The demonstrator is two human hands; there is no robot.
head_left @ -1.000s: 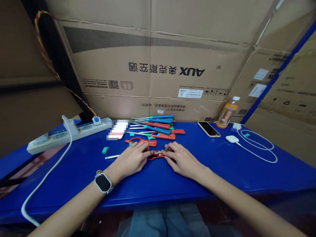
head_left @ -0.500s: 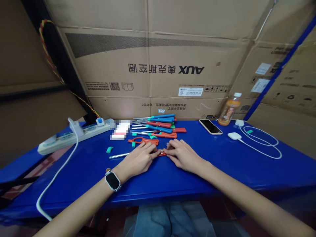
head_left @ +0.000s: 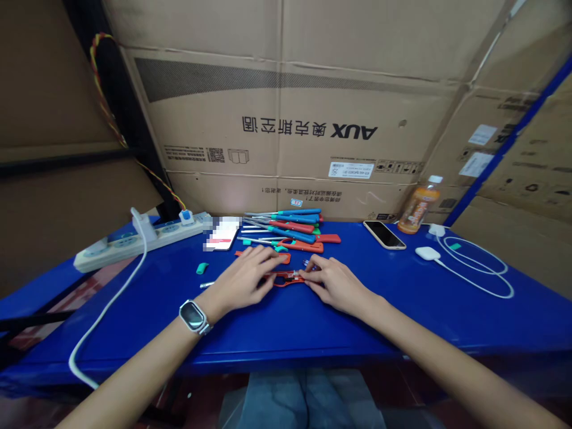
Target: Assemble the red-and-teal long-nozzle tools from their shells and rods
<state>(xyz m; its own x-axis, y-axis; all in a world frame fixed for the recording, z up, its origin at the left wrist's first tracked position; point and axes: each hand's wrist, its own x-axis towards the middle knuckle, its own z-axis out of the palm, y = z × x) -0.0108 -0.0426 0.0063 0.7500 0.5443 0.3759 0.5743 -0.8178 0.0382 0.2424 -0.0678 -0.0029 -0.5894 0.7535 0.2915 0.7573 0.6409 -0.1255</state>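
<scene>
An orange-red long-reach lighter [head_left: 288, 279] lies low over the table with its handle opened up and small inner parts showing. My left hand [head_left: 243, 279] closes on its left part, thumb near the trigger loop; the fingers hide much of that end. My right hand [head_left: 333, 283] pinches the handle's right end between thumb and fingers. Out past my left wrist sticks the tip of a metal tube [head_left: 207, 285]. Just beyond my left fingers is a loose orange handle shell [head_left: 284, 258], partly covered. Small purplish pieces [head_left: 305, 263] lie beside my right fingertips.
Behind my hands several blue, red and orange lighters [head_left: 290, 226] are piled up. A green cap piece [head_left: 202, 268] and a white-screened phone [head_left: 226, 232] lie left. A power strip [head_left: 143, 238], another phone [head_left: 384, 235], a drink bottle [head_left: 419, 205] and a white charger [head_left: 428, 254] surround the area.
My left hand has shifted left and its fingers have spread along the lighter, baring more of the orange handle. My right hand stays at the right end. The view has shifted slightly.
</scene>
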